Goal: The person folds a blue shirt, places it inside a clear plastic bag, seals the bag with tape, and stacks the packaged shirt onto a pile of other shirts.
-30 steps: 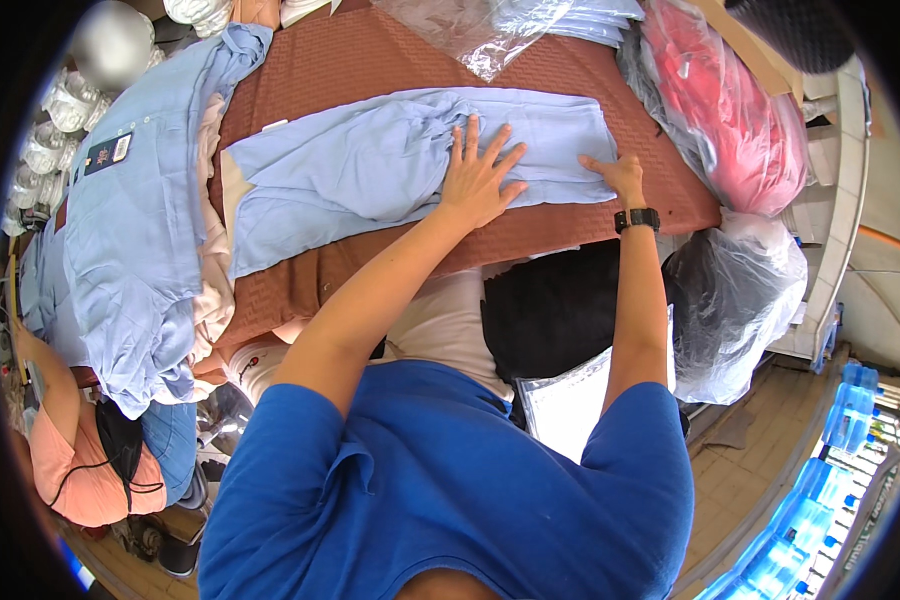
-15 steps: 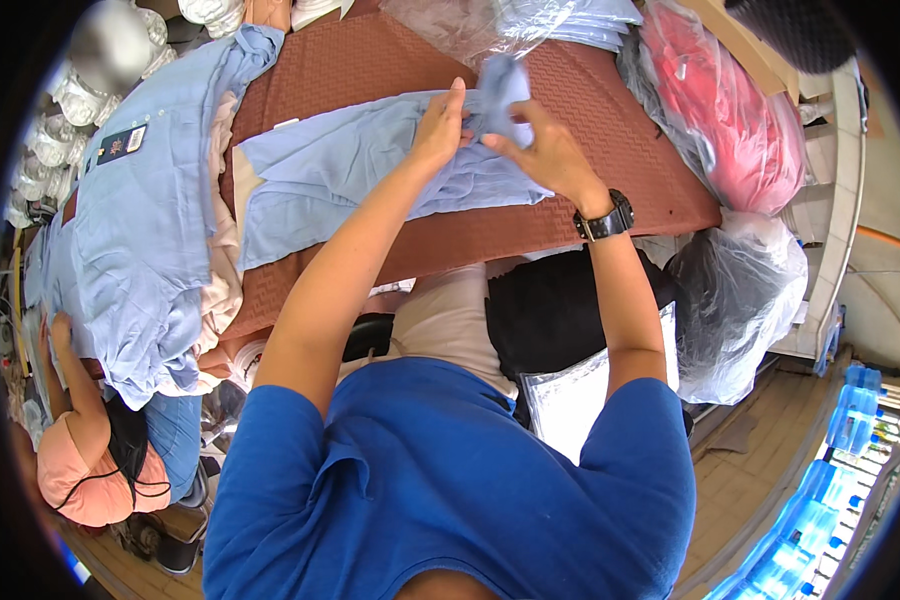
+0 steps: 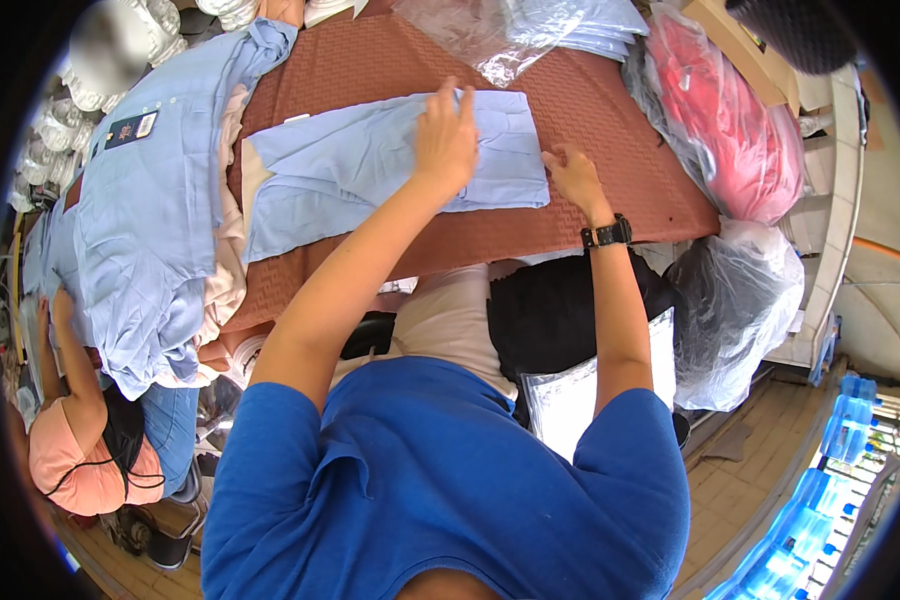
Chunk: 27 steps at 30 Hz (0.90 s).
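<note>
A light blue garment, folded into a long strip with a beige patch at its left end, lies across the brown table cover. Over its right half is my left hand, slightly blurred, with fingers spread. My right hand, wearing a black wristwatch, is at the garment's right edge, its fingers apart and a little bent. Neither hand appears to grip the cloth. The garment's right end lies flat and squared off.
A pile of light blue shirts with a dark tag hangs over the left side. Clear plastic packs lie at the back. Bagged red cloth stands right, a grey bag below it. A co-worker in a peach top bends at lower left.
The raised end of the garment has been let go and now lies flat. My right hand has moved right and down to its edge; my left hand has come over the cloth.
</note>
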Each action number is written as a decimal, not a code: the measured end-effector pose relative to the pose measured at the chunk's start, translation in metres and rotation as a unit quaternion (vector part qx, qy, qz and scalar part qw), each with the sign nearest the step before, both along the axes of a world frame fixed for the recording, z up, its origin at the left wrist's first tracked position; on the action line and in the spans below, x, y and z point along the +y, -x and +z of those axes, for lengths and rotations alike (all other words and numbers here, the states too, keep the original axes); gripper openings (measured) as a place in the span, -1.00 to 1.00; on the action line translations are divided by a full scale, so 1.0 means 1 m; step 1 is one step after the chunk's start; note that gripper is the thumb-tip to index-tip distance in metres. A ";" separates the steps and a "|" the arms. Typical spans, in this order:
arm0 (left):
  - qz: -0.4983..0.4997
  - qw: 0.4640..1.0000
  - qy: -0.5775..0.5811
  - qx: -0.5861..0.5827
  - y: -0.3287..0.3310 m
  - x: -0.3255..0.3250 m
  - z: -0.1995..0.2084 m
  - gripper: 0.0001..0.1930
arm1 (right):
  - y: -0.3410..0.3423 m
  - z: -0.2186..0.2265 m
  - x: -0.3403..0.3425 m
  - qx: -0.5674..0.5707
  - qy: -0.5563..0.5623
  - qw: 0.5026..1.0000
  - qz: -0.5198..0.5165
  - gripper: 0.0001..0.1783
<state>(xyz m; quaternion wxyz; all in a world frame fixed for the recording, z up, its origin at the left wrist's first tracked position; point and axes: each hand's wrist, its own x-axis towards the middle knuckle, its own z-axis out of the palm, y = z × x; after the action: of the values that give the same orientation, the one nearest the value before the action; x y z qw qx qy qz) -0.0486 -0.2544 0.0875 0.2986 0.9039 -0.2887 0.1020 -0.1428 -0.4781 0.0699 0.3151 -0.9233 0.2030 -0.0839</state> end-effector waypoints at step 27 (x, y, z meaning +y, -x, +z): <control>-0.118 0.716 0.441 0.528 -0.029 0.135 0.076 -0.05 | -0.073 0.129 0.209 -0.227 -0.035 0.946 0.229 -0.67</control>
<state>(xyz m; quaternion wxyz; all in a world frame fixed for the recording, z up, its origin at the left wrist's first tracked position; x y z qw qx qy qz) -0.0196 -0.1190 0.1632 0.7771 0.5355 -0.1108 -0.3117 -0.0703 -0.2695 0.1991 0.3960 -0.8897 -0.0883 -0.2093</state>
